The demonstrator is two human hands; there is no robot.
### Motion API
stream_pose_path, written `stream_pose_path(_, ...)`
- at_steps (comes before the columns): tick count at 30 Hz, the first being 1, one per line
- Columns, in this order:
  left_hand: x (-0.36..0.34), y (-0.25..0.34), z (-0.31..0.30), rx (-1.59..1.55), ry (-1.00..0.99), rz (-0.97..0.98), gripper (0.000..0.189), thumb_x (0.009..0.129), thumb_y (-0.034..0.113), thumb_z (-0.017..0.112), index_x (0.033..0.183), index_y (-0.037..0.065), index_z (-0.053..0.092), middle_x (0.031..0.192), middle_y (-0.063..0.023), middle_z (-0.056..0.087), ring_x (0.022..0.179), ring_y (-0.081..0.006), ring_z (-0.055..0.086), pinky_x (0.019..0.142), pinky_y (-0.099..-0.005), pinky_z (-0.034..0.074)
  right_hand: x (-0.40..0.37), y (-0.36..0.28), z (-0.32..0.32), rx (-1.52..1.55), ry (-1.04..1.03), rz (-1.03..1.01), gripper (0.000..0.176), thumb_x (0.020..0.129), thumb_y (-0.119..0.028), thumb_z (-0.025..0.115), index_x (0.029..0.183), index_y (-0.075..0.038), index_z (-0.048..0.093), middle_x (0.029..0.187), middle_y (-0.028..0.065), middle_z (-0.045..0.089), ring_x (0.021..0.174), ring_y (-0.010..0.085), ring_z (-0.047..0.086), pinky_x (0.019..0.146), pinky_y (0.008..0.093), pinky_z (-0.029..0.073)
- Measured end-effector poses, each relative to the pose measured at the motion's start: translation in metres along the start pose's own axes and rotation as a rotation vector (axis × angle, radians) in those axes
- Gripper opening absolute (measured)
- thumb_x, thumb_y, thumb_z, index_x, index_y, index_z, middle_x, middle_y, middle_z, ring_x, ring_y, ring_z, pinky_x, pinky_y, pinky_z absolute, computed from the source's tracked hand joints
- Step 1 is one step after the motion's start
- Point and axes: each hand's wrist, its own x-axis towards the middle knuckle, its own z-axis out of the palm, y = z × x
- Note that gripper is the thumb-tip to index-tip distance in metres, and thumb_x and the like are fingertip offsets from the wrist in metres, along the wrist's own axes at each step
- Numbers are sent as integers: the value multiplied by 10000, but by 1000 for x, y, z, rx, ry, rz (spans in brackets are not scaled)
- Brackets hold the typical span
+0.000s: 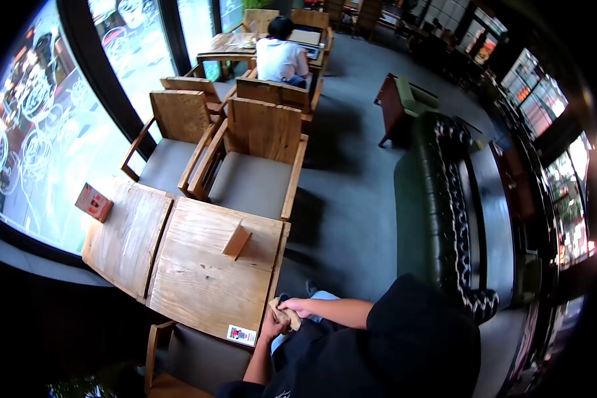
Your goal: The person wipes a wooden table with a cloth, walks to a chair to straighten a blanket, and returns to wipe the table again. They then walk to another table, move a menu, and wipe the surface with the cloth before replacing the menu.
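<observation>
A crumpled beige cloth (293, 321) is bunched between my two hands, just off the table's front right corner. My left hand (271, 326) is closed around its left side. From the right, my right hand (294, 305) grips the upper part of the cloth, fingers closed. Close to my left hand, a small printed card (241, 334) lies at the near edge of the wooden table (202, 278). Farther back on that table stands a small wooden holder (237, 241).
A second tabletop (127, 225) adjoins on the left, with a red printed stand (94, 202) near the window. Wooden armchairs (255, 179) line the far side; another chair (202, 361) is at the near side. A dark green sofa (421, 199) stands right. A seated person (282, 56) is ahead.
</observation>
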Motion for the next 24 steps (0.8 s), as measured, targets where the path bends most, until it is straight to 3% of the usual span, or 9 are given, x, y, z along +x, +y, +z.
stream_pose_path(4,-9,34,22,424,135,85,652,775,254,829,1317,37,538,1094,-157,702,993,-235,691,878,-359,541,-53,10,4,19,64,-236,350,1008,-317,519,1242,-70,597,1222,117,660,1102,267,638,988,452,486)
stream_pose_path(7,-16,67,49,562,36,101,562,777,233,823,1242,33,578,1037,-127,708,927,-206,686,832,-339,538,-76,44,-18,60,97,-447,366,973,-259,598,1291,-82,557,1247,86,624,1165,215,589,1012,399,466)
stream_pose_path(9,-16,71,74,347,-150,162,348,853,125,745,1150,8,606,999,-80,711,903,-126,654,800,-288,525,-99,81,-23,175,122,-714,467,955,-251,629,1371,-98,485,1278,82,582,1203,206,551,1014,395,463)
stream_pose_path(11,-20,90,104,579,-301,197,311,865,103,727,1133,-2,610,995,-81,709,901,-132,658,803,-293,525,-179,120,-3,271,169,-756,668,930,-288,679,1492,-195,330,1341,72,500,1206,218,526,967,408,483)
stream_pose_path(15,-50,98,209,602,-640,179,272,866,67,697,1117,1,616,977,-79,708,897,-131,662,822,-296,532,-243,240,-14,487,265,-966,705,938,-320,688,1512,-263,284,1291,47,505,1139,191,544,798,367,523)
stream_pose_path(16,-67,95,247,586,-695,122,305,846,74,707,1122,-14,614,970,-96,716,881,-163,680,828,-301,535,-255,274,-19,548,320,-1050,702,944,-301,684,1515,-261,279,1282,38,507,1132,178,543,807,355,517)
stream_pose_path(18,-81,63,304,950,-807,368,430,804,156,741,1163,-30,596,1079,-166,687,987,-297,678,888,-386,528,-268,347,-29,661,349,-1257,709,951,-246,681,1526,-235,265,1274,15,505,1140,139,529,846,317,497)
stream_pose_path(21,-127,28,400,1070,-1070,698,517,793,222,749,1216,-22,580,1163,-205,629,1070,-375,628,924,-449,507,-273,445,-48,815,565,-1556,630,958,-181,666,1496,-132,343,1352,24,510,1213,157,521,967,345,486)
stream_pose_path(24,-182,1,488,1031,-1374,437,497,861,210,721,1287,7,568,1185,-183,649,1006,-306,675,839,-384,541,-285,543,-75,962,726,-1729,475,939,-100,651,1388,-83,496,1271,69,613,1179,192,580,991,348,494)
